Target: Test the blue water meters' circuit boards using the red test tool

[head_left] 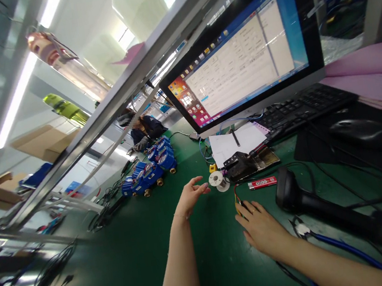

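Note:
My left hand (pixel 192 197) hovers over the green bench with thumb and fingers apart and nothing between them. A spool of thin silvery wire (pixel 219 181) stands just past its fingertips. My right hand (pixel 262 225) is low over the bench, palm down, fingers stretched forward and thumb apart. Its fingertips are at a short bundle of red, yellow and black wires (pixel 236 198), touching or covering its near end. A red printed strip (pixel 262 183) lies beyond that hand, and a black handheld scanner (pixel 323 212) to its right. Blue-handled pliers (pixel 304 230) lie beside my right wrist.
A monitor (pixel 235 56), keyboard (pixel 306 103) and mouse (pixel 356 131) fill the back right. White paper (pixel 235 144) with a pen lies behind a black block-like device (pixel 240 165). Several blue brass-ended meters (pixel 147 175) stand back left. A co-worker (pixel 146 128) sits beyond. A metal shelf rail (pixel 103 122) crosses above.

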Action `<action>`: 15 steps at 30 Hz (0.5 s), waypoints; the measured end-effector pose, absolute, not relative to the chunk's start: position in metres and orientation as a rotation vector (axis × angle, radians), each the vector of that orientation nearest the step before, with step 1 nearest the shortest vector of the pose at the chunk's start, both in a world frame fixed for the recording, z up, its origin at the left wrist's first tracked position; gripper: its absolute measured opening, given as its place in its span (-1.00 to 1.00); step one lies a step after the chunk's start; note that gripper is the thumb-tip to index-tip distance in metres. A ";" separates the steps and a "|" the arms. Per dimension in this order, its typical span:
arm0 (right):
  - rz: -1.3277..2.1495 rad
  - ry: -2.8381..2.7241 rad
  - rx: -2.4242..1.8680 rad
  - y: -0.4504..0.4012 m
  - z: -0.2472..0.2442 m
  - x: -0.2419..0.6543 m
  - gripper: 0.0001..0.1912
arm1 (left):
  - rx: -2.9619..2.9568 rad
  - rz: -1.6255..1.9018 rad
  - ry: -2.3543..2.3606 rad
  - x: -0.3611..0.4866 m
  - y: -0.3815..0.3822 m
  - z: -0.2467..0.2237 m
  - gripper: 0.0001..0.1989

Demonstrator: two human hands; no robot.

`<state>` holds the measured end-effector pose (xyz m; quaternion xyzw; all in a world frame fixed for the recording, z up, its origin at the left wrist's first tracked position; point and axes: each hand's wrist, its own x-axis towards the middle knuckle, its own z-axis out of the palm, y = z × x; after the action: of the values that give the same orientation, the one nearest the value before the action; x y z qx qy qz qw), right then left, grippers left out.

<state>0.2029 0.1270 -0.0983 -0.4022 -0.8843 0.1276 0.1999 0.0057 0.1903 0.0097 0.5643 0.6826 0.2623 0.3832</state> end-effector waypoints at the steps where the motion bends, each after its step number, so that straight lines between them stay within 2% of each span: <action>1: 0.359 -2.469 -1.125 0.127 -0.099 0.203 -0.64 | 1.398 0.726 1.719 0.005 0.184 0.004 -0.36; 5: 0.376 -2.459 -1.134 0.126 -0.099 0.203 -0.64 | 1.250 0.864 1.639 0.007 0.172 -0.019 -0.40; 9: 0.342 -2.420 -1.143 0.126 -0.110 0.202 -0.64 | 1.177 0.855 1.656 0.005 0.174 -0.027 -0.39; 12: 0.201 -2.393 -1.089 0.134 -0.133 0.196 -0.63 | 1.209 0.808 1.708 0.006 0.181 -0.009 -0.36; 15: 0.010 -2.429 -0.930 0.148 -0.152 0.192 -0.78 | 1.325 0.992 1.772 0.018 0.181 0.032 -0.33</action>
<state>0.1918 0.1479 -0.1519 -0.3446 -0.9000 0.0038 0.2669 0.0175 0.1809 0.0321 0.5118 0.6844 0.3832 0.3505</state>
